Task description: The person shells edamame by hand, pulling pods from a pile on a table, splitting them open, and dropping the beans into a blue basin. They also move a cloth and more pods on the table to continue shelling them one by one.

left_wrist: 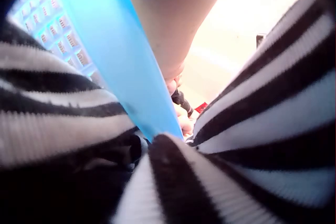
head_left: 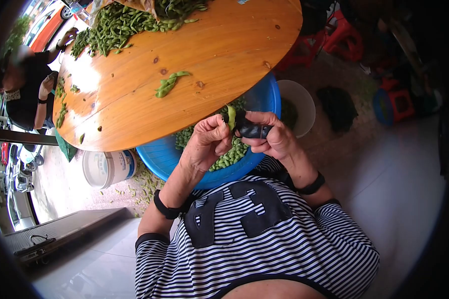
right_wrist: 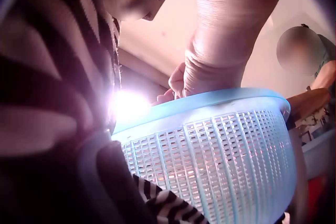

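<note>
In the head view my left hand (head_left: 207, 142) pinches a green soybean pod (head_left: 231, 117) between thumb and fingertips. Close beside it, my right hand (head_left: 279, 137) grips a dark, shiny object (head_left: 254, 131) whose kind I cannot tell. Both hands are above a blue basket (head_left: 157, 157), near the table edge. Shelled green beans (head_left: 232, 155) lie inside the basket under the hands. In the right wrist view the slatted wall of the basket (right_wrist: 210, 150) shows below the forearm, and the fingers are mostly hidden behind the rim.
A wooden table (head_left: 224, 65) carries a heap of pods (head_left: 129, 27) and a few loose pods (head_left: 170, 83). Another person (head_left: 30, 94) is at its far left side. White buckets (head_left: 105, 169) stand on both sides of the basket; red stools (head_left: 345, 40) are at the back right.
</note>
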Motion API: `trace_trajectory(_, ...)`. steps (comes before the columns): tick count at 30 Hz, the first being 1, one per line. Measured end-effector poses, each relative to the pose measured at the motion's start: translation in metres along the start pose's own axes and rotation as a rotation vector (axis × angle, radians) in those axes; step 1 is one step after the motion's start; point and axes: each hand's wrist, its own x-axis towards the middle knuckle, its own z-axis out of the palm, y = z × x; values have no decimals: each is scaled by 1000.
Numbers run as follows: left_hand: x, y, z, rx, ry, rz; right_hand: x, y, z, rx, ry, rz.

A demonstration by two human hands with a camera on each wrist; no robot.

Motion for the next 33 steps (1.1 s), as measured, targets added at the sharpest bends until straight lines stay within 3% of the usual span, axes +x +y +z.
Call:
trace_trajectory(2,-1,4,-2,40,-31,-20,-2,-3,-2,88,-27,29)
trace_trajectory(4,-4,9,-2,79,-66,-42,-2,-10,-1,-688,29,13)
trace_trajectory(5,-7,14,-2,252,10,-24,0,-12,-1,-688,30,14)
trace_trajectory(6,-10,16,-2,424,88,-6,3,-13,-1,-1029,-16,-206)
trace_trajectory(7,-12,16,-2,424,89,-7,5,-14,2,-1364,-65,-435)
trace_trajectory(9,-17,16,-4,1110,177,200,1,-16,11,-1416,34,-534)
trace_trajectory(10,-18,18,-5,1205,207,209,-1,-19,10,-1475,122,-541)
trace_trajectory(11,-19,18,-7,1204,208,209,-2,-22,9,-1532,211,-547)
trace_trajectory(12,-21,17,-9,1265,244,243,-3,-26,14,-1546,197,-467)
trace_trajectory(17,-22,10,-13,1363,332,296,-4,-15,5,-1467,259,-417)
trace_trajectory(19,-20,8,-15,1091,348,186,-1,-6,2,-1434,256,-391)
trace_trajectory(21,-19,7,-1,967,284,141,3,4,2,-1104,176,-511)
trace_trajectory(22,-20,7,7,990,254,86,5,3,9,-1064,182,-434)
trace_trajectory(25,-15,9,29,1246,105,196,4,-1,17,-835,249,-285)
trace_trajectory(27,-13,13,33,1458,15,307,2,-17,23,-1018,370,-441)
trace_trajectory(28,-12,20,32,1550,-44,351,-5,-32,20,-1027,508,-380)
trace_trajectory(29,-12,30,30,1640,-106,393,-11,-43,5,-1232,585,-578)
trace_trajectory(31,-12,51,33,1568,46,469,-22,-67,-13,-1673,923,-807)
trace_trajectory(33,2,79,26,1754,283,677,-41,-84,-38,-1858,1025,-790)
